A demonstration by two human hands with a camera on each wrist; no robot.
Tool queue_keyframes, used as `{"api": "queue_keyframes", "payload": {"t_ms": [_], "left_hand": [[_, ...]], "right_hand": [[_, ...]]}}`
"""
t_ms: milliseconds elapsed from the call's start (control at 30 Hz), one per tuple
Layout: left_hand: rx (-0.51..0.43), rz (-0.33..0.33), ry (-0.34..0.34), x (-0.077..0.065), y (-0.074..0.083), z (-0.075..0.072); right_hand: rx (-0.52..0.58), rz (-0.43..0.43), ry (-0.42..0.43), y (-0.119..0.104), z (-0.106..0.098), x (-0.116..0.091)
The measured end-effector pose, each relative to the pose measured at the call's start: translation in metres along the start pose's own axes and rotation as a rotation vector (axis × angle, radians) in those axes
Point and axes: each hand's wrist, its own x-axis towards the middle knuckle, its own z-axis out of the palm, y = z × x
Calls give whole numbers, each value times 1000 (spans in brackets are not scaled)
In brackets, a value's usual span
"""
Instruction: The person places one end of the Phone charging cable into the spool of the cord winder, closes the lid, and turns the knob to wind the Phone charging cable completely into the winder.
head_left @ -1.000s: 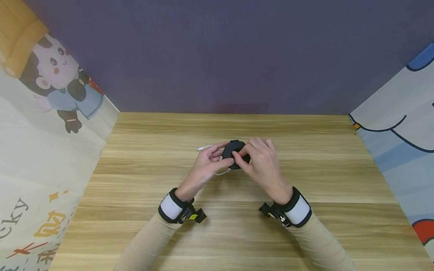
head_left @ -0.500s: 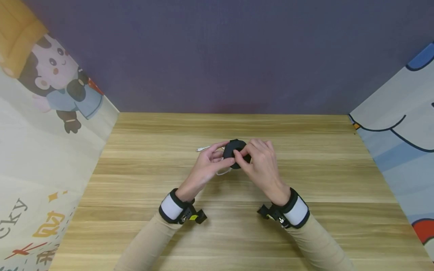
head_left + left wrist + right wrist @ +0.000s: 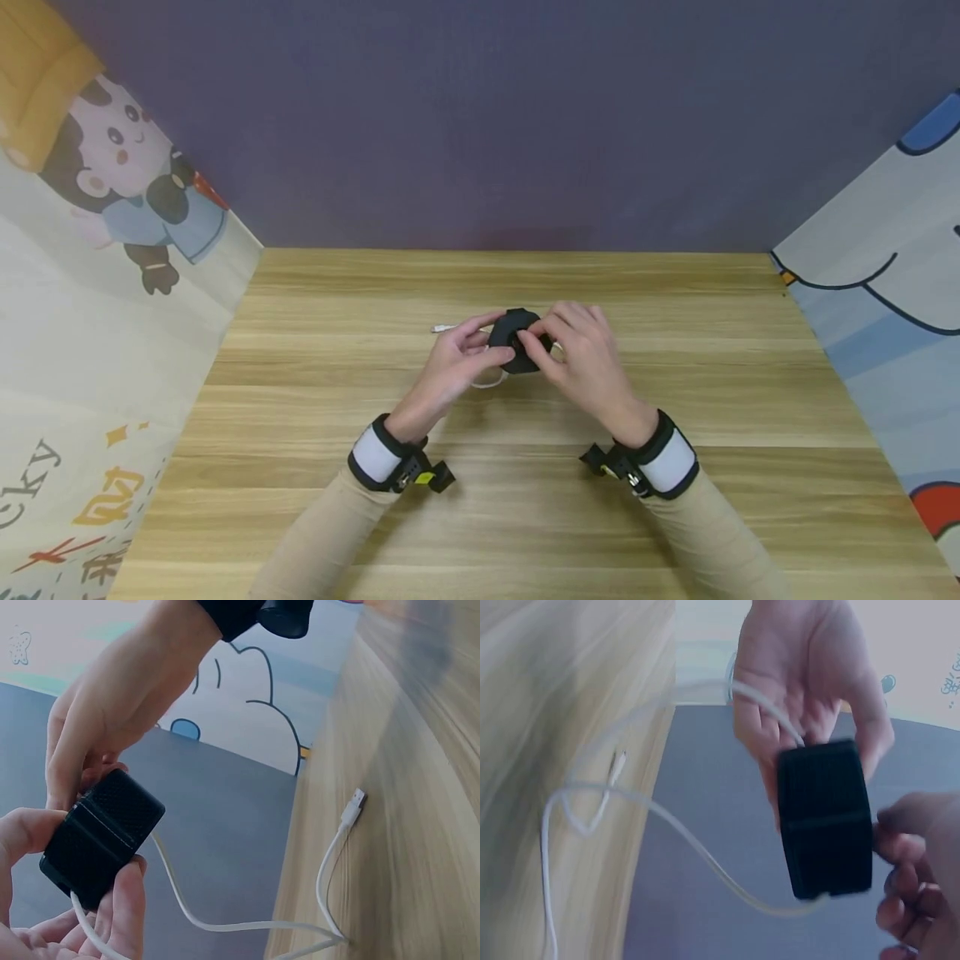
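Observation:
A round black cable winder (image 3: 519,362) is held up above the table, tilted, with a white cable (image 3: 240,925) coming out at two opposite places on its rim. My left hand (image 3: 452,367) grips it by the edge, thumb on the near face and fingers behind. With bent thumb and forefinger, my right hand (image 3: 588,360) pinches at the middle of its face; what sits under those fingertips is mostly hidden. Both wrist views show the winder edge-on, a ridged black band with a seam across it. A white USB plug (image 3: 354,805) ends the cable on the table.
The wood-grain table (image 3: 517,517) spreads around and below both hands. A dark blue-grey panel (image 3: 517,125) stands at its back edge. Cartoon-printed walls (image 3: 60,333) border it on the left and right.
My right wrist has swung slightly right while its fingertips stay at the winder's middle. The winder and left hand have shifted a little left, and the cable plug has slid slightly.

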Motion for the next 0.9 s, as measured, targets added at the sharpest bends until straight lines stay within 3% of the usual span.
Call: {"api": "queue_keyframes", "payload": {"t_ms": [233,500,667,900], "left_hand": [[21,9,-31,-1,4,-6],[45,-23,-42,-1,10,-8],[62,-32,-45,1,11,-7],[71,-47,-60,1,12,-7]], "right_hand": [[22,-188,-164,9,-13,11],[-117,-375,-366,14,-28,30],[-197,-495,-420,15,-34,42],[-306,-616,-433,13,-40,49]]}}
